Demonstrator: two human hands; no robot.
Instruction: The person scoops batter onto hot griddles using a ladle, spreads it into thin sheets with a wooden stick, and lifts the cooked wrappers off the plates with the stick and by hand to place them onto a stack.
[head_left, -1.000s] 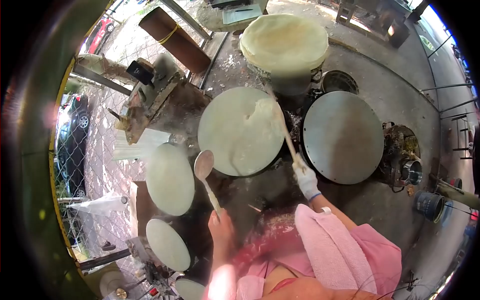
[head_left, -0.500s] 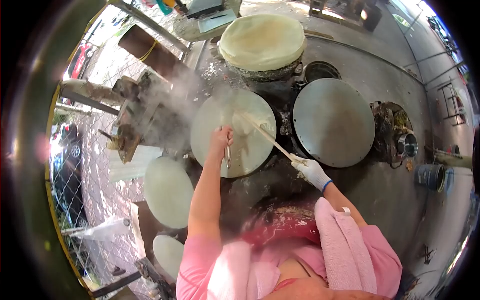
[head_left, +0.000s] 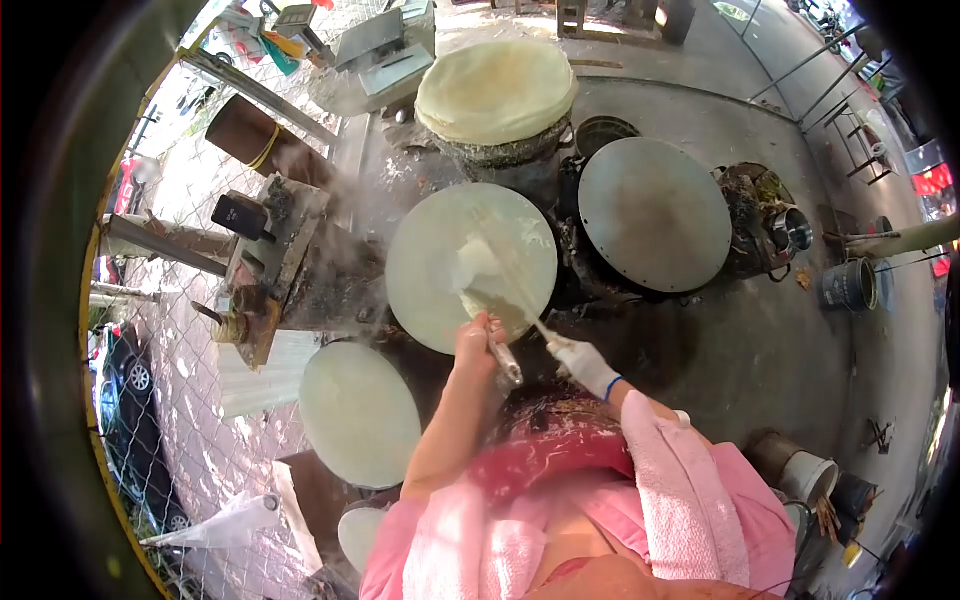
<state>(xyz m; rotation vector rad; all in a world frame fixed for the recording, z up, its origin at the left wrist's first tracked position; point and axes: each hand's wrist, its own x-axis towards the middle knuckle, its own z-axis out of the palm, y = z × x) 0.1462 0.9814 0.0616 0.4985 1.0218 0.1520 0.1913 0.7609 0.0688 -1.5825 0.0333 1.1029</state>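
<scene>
My left hand [head_left: 479, 343] is bare and closed around the handle of a ladle [head_left: 507, 366], above the near edge of a round griddle [head_left: 425, 270]. White batter [head_left: 476, 262] lies near the griddle's middle. The ladle's bowl is hard to make out. A white glove with a blue cuff covers my right hand [head_left: 584, 367], which grips a long wooden stick [head_left: 525, 300]. The stick reaches over the griddle, and its far end is blurred by steam.
Another round griddle [head_left: 655, 215] stands to the right. Behind is a stack of thin flatbreads [head_left: 497, 92]. Round pale discs [head_left: 360, 414] lie at left, near a wooden stand [head_left: 262, 325] and a wire fence [head_left: 165, 400]. Buckets [head_left: 845, 286] stand at far right.
From hanging left of the griddle, the ladle has come over it with my left hand. My right hand has drawn the stick nearer my body. The view has shifted, and batter shows at the middle.
</scene>
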